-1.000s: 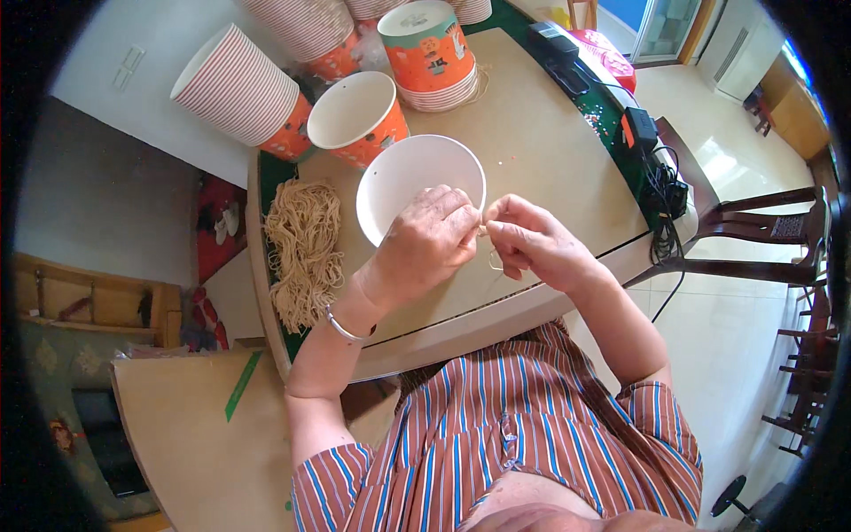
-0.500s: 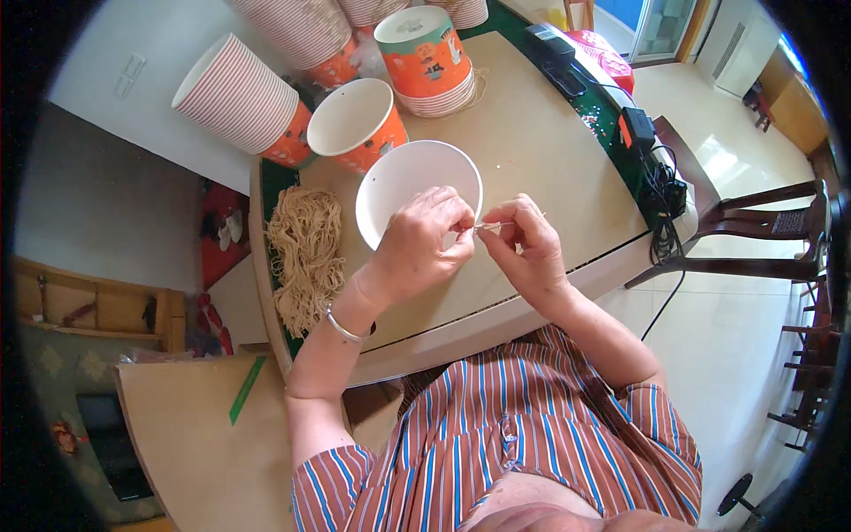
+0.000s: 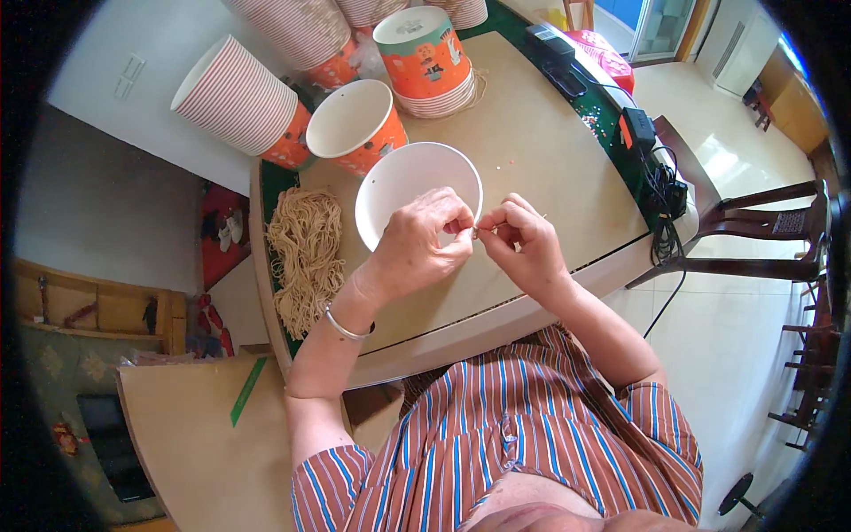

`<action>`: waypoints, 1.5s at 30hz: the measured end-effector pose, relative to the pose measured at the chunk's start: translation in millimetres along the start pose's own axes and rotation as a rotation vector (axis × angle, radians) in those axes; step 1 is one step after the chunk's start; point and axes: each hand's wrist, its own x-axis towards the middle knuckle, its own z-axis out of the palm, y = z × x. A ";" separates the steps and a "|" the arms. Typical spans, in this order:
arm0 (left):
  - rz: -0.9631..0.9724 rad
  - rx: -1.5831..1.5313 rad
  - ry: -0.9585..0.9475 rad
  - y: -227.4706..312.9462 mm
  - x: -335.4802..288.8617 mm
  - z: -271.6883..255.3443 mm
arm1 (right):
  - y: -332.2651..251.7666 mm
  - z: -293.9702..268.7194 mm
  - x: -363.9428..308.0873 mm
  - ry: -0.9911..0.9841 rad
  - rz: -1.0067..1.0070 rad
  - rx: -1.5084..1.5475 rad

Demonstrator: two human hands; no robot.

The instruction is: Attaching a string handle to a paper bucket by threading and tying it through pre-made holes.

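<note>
In front of me on the table stands a white paper bucket [image 3: 390,191], tilted so that its pale inside shows. My left hand [image 3: 418,235] reaches over its near right rim, thumb and forefinger pinched on a thin cord. Beside it, just outside the rim, my right hand [image 3: 529,244] pinches the same cord [image 3: 476,233]. The fingertips nearly meet, and a short cord end sticks out past the right fingers. The knot or hole between them is too small to make out. To the left lies a loose hank of cream cord [image 3: 304,253].
Behind the bucket are an orange-patterned bucket [image 3: 353,124], an upside-down bucket stack [image 3: 425,66] and a leaning nested stack [image 3: 239,102]. Black adapters and cables [image 3: 660,191] lie along the table's right edge. A dark wooden chair [image 3: 771,222] stands to the right.
My right fingertips have drawn in toward the left ones, so less cord shows between them. The left hand and the bucket have barely shifted.
</note>
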 end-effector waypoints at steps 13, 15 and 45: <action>0.041 0.080 0.070 -6.7 -7.0 5.5 | 2.9 -20.0 15.7 -0.323 0.645 0.738; 0.057 0.083 0.097 -6.7 -7.3 7.0 | 5.5 -21.7 16.6 -0.368 0.697 0.942; 0.257 0.256 0.139 -10.4 -7.9 5.1 | -5.2 -20.2 18.3 -0.342 0.696 0.829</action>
